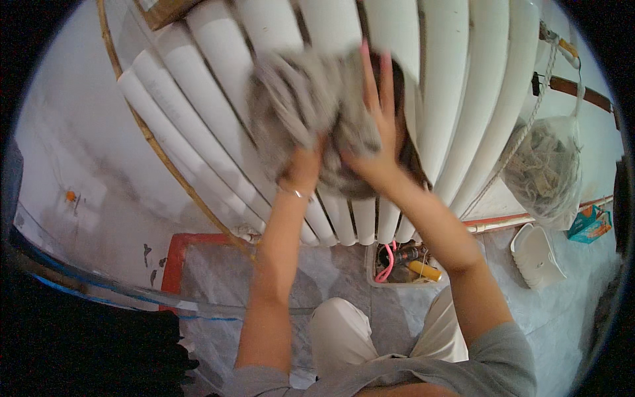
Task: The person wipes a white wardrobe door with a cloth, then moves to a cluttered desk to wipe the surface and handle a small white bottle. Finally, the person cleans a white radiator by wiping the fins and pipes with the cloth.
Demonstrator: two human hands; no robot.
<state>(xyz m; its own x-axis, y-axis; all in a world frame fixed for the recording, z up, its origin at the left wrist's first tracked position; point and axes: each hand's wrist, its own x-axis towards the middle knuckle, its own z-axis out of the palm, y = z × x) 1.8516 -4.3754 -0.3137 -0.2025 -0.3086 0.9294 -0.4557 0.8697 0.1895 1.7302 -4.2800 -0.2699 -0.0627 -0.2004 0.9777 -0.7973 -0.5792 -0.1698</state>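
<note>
A crumpled grey-brown cloth bundle (307, 94), blurred by motion, is in front of a white radiator with thick tubes (446, 99). My left hand (303, 166) grips the bundle from below, its fingers mostly hidden in the folds. At the bundle's right side is my right hand (379, 131), with a fold between the thumb and the long, extended fingers. A dark patch (399, 84) shows behind those fingers; whether it belongs to the same cloth is unclear.
Below the radiator stands a plastic bin (373, 278) holding a pink cord and a yellow cylinder. White plastic pieces (538, 255) and a teal box (589, 224) are at right, under a hanging clear bag (543, 171). A bamboo-like pole (149, 136) leans at left.
</note>
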